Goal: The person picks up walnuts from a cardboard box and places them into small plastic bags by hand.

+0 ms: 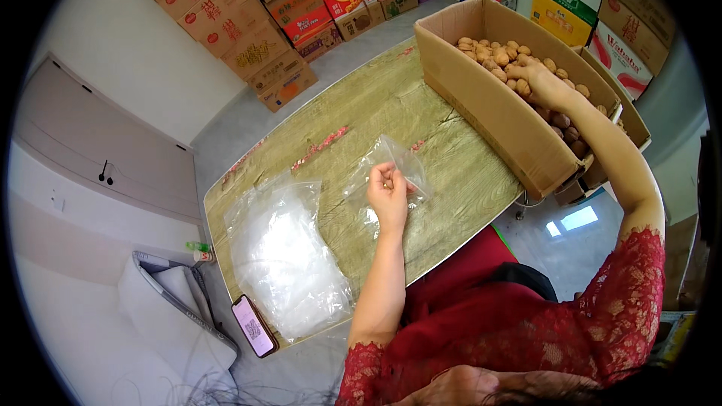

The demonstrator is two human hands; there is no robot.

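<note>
On the wood-patterned table [444, 180], my left hand [387, 192] is closed on a clear plastic bag [367, 162]. The bag stands loosely around the fingers, and its far side rises above them. To the right, my right hand [535, 81] reaches into a long open cardboard box [481, 116] of walnuts [492, 54]. Its fingers curl over walnuts near the middle of the heap; the fingertips are partly hidden among the nuts.
A stack of clear plastic bags [282, 248] lies on the table's left part. By its near left edge is a phone [254, 325] with a lit screen. Stacked cartons [226, 22] line the far wall. A grey-white chair [173, 308] stands at left.
</note>
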